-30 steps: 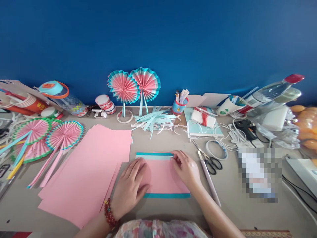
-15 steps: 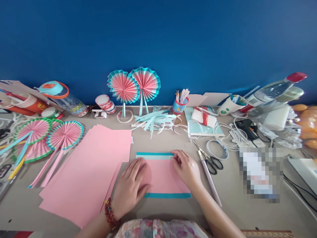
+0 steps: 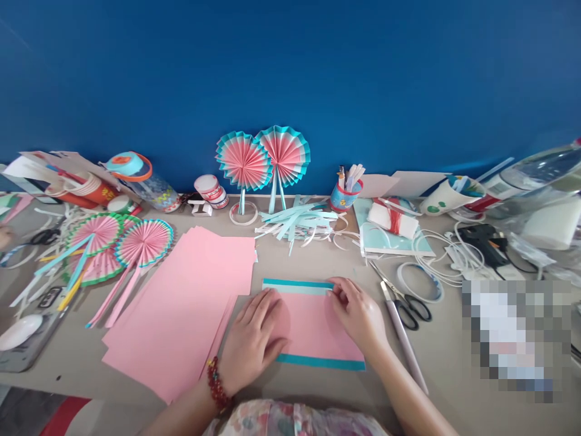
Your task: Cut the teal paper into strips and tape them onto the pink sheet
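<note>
A pink paper sheet point(image 3: 313, 321) with blue and pale-blue strips along its far edge and a blue strip along its near edge lies flat on the table before me. My left hand point(image 3: 254, 333), with a beaded bracelet, rests flat over its left end, fingers stretched out. At the far right corner of the sheet, my right hand point(image 3: 356, 312) has its thumb and forefinger closed on the edge, the other fingers curled. Just left of my left hand lies a stack of pink paper point(image 3: 181, 303). A utility knife point(image 3: 403, 339) and black-handled scissors point(image 3: 406, 303) lie right of my right hand.
Two pleated paper fans point(image 3: 281, 154) lean on the blue wall, with paper strips point(image 3: 297, 221) beside them. More fans point(image 3: 144, 242) lie left. A tape roll point(image 3: 420, 281), cables and a glue gun point(image 3: 483, 245) are right. Part of another person's hand point(image 3: 5, 236) shows at the left edge.
The view has turned slightly left, so everything appears further right and a white mouse shows at the left. Both hands keep about the same places on the sheet.
</note>
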Action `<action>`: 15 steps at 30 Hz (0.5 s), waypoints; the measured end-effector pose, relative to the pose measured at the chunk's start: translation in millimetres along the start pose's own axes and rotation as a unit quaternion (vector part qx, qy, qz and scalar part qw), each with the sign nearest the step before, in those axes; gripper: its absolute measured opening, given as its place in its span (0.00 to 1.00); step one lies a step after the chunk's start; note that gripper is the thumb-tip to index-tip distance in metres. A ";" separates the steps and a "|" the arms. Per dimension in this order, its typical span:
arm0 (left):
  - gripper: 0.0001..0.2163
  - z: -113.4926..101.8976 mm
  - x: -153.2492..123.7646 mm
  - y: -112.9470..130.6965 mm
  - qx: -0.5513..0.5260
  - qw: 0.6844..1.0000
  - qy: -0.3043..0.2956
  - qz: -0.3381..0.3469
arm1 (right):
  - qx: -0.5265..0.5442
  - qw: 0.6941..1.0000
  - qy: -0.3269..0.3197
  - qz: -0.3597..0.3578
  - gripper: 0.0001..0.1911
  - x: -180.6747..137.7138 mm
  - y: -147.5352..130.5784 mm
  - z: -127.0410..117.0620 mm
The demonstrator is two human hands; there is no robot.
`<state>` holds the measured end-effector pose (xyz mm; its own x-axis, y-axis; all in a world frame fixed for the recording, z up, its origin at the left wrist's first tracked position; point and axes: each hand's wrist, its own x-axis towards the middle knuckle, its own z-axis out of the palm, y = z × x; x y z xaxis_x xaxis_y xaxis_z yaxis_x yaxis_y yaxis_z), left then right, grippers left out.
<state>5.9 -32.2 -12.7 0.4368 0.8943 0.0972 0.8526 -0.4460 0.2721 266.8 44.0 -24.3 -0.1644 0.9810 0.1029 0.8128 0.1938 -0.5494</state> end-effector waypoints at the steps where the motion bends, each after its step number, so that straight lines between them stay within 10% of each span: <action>1: 0.27 -0.4 0.1 0.2 0.000 1.000 -0.001 0.000 | 0.001 1.000 0.001 0.000 0.11 0.0 0.6 0.4; 15: 0.27 0.4 -1.2 -0.6 -0.001 1.000 0.002 -0.003 | -0.010 1.000 -0.003 -0.009 0.11 -0.5 2.4 0.9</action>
<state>5.0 -33.0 -13.3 0.4301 0.8972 0.1001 0.8546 -0.4404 0.2751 268.4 44.0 -26.4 -0.1821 0.9773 0.1084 0.8205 0.2118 -0.5309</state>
